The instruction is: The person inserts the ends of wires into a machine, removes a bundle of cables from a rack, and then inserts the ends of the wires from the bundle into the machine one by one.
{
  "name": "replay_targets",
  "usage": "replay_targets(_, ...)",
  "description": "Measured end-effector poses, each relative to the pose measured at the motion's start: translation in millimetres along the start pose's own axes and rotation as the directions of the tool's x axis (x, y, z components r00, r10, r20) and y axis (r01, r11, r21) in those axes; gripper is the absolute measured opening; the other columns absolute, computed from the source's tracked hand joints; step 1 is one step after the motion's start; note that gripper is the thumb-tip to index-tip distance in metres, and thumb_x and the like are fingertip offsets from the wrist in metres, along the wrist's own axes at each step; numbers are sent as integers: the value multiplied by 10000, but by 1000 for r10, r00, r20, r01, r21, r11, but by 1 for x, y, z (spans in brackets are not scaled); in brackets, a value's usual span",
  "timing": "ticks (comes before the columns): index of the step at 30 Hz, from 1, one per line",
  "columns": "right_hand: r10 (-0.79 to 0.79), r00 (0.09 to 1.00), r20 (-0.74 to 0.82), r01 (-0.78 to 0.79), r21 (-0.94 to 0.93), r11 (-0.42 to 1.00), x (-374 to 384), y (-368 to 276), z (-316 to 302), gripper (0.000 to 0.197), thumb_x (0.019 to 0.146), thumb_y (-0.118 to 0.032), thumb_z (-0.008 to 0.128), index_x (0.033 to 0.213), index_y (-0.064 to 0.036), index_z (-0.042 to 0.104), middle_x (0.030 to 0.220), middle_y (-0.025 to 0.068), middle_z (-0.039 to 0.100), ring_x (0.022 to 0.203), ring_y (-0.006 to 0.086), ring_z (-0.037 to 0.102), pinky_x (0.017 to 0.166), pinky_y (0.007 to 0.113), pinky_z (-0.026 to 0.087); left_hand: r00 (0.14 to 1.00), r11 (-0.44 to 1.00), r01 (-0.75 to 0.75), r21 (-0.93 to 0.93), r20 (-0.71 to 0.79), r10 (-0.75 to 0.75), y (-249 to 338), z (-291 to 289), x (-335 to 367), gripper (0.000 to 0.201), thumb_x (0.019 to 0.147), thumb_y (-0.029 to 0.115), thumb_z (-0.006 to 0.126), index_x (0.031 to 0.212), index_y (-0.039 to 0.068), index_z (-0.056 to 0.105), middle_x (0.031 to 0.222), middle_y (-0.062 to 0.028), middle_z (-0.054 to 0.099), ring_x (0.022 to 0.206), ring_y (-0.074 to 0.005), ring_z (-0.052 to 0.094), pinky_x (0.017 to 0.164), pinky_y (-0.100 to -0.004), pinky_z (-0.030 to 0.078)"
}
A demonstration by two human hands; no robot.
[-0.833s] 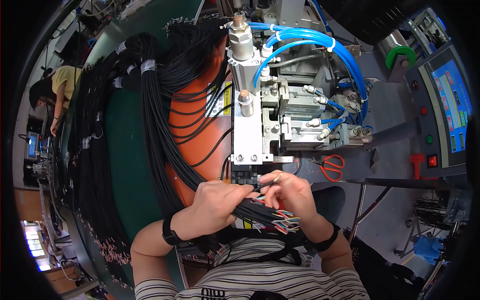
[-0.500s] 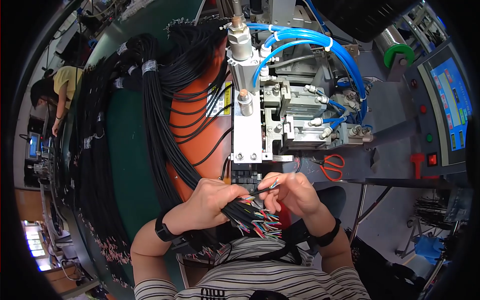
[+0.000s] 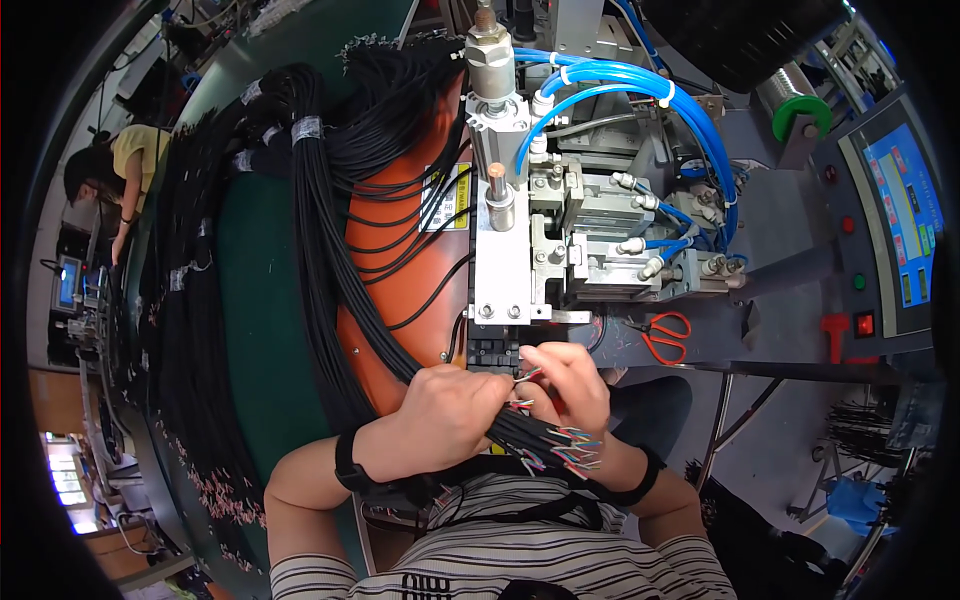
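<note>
My left hand (image 3: 450, 412) is closed round a bundle of black cables (image 3: 530, 435), whose stripped ends fan out in red, green, white and other coloured wires. One cable's thin coloured wires (image 3: 528, 377) stick out past my left thumb. My right hand (image 3: 572, 388) pinches these wires between thumb and fingers, just in front of the machine's small black block (image 3: 490, 352). The other cable ends hang below and beside my right hand. Part of the bundle is hidden behind my left hand.
Ahead stands a pneumatic machine (image 3: 503, 260) with blue air hoses (image 3: 690, 110). Red-handled scissors (image 3: 665, 338) lie right of it, near a control screen (image 3: 905, 205). Long black cable bundles (image 3: 310, 220) cover the orange plate (image 3: 400, 290) and green table (image 3: 245, 310). A person (image 3: 135, 170) works far left.
My right hand has moved slightly left and down, closing in on the wires by my left thumb. The bundle's ends have shifted right, and my left hand has turned slightly.
</note>
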State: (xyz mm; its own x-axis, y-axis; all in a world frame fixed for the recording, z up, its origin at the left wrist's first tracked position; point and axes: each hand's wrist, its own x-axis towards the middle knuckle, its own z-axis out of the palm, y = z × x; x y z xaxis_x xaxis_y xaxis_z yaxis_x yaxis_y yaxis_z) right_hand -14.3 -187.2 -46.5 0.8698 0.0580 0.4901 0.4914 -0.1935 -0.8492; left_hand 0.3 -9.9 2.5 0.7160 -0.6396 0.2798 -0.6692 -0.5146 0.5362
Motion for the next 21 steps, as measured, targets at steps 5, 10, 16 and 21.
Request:
replay_targets(5,-290,956,35,289,-257,922,-2,4,2,273,838,-4,693,1109,1,667,973,140,614,776,183,642,688,245,504,999,992,41,-118,16,-39,-6,-7,-1,263,733,170,738,892,51,566,663,-65,585,574,-277,608,523,-377,466)
replay_targets(10,247,941,230,-321,380,867,5,6,-20,236,873,-37,676,1102,22,671,952,148,627,805,176,654,704,260,515,1000,996,-3,-92,4,3,-7,-1,-2,231,723,146,755,855,55,588,618,-59,567,532,-262,591,504,-350,444)
replay_targets(16,449,687,572,-723,467,509,15,8,-36,192,898,-16,639,1081,32,674,887,133,649,750,144,648,649,260,506,999,982,28,-186,51,-19,-10,-2,0,186,745,134,735,837,59,591,628,-56,577,533,-257,595,505,-348,448)
replay_targets(21,149,946,288,-152,-10,988,15,6,-27,68,844,-39,666,901,-5,679,766,81,614,620,170,625,540,290,487,1000,1000,0,-27,16,0,-6,6,-5,160,766,117,717,853,57,597,619,-49,579,522,-247,595,514,-344,457)
